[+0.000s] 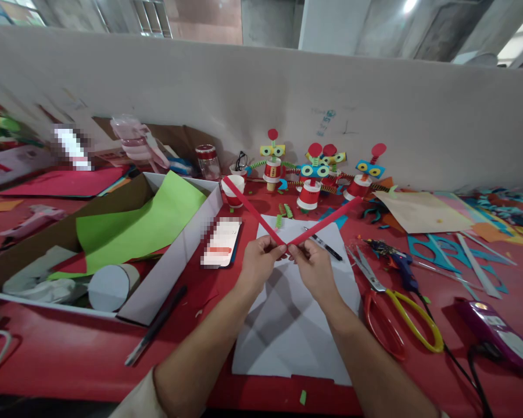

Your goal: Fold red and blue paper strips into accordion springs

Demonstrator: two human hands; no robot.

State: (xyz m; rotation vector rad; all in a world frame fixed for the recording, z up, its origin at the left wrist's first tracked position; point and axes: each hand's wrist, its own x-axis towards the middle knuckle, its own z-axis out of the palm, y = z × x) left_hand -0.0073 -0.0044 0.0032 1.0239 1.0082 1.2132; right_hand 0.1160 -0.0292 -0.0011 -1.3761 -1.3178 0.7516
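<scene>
Two red paper strips point(326, 221) meet in a V above a white sheet point(296, 342). My left hand point(261, 258) pinches the lower end of the strip that runs up to the left. The strip running up to the right is pinched by my right hand point(311, 264). My thumbs and fingertips come together where the strips meet, so whether they overlap or are joined I cannot tell. Behind my right hand a black pen point(329, 247) lies across the sheet. Small green folded paper pieces point(283, 213) rest just beyond the sheet's top edge.
Scissors point(377, 284) and a glue gun point(403, 267) lie to the right. On the left stand an open box point(169, 270) with green paper, a phone point(222, 242) and a box cutter point(157, 325). Several paper-cup figures point(309, 194) line the back, near a white cup point(234, 190).
</scene>
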